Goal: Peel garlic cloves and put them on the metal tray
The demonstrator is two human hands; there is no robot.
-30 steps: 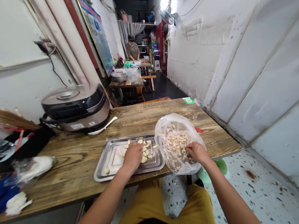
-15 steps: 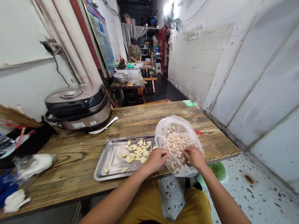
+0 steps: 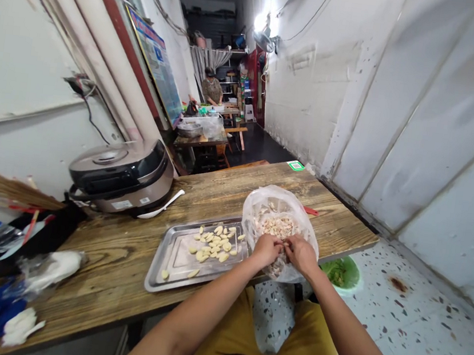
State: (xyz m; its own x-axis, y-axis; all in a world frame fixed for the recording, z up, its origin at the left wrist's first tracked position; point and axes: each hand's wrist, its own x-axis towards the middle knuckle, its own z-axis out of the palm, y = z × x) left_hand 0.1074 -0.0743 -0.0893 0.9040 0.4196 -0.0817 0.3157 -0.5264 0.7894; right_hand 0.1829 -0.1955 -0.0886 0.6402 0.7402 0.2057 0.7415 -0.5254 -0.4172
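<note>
Over the white plastic bag (image 3: 255, 203), my left hand (image 3: 268, 249) and my right hand (image 3: 300, 253) meet with their fingertips together. Both are closed in a pinch on what looks like a small garlic clove, mostly hidden by the fingers. Inside the bag lie unpeeled garlic cloves (image 3: 285, 225) and loose papery skins. Left of the bag, a metal tray (image 3: 173, 250) carries several peeled garlic cloves (image 3: 214, 244), pale yellow and scattered. My left forearm passes over the tray's near right corner.
A rice cooker (image 3: 120, 175) stands at the back left with a white spoon (image 3: 162, 206) beside it. Something red (image 3: 310, 211) lies behind the bag. A green basin (image 3: 341, 273) sits on the floor at right. Another person (image 3: 211, 88) works at a far table.
My left hand has moved right from the bag's edge to over its contents. My right hand has come slightly left, and the fingertips now meet. The view has shifted a little.
</note>
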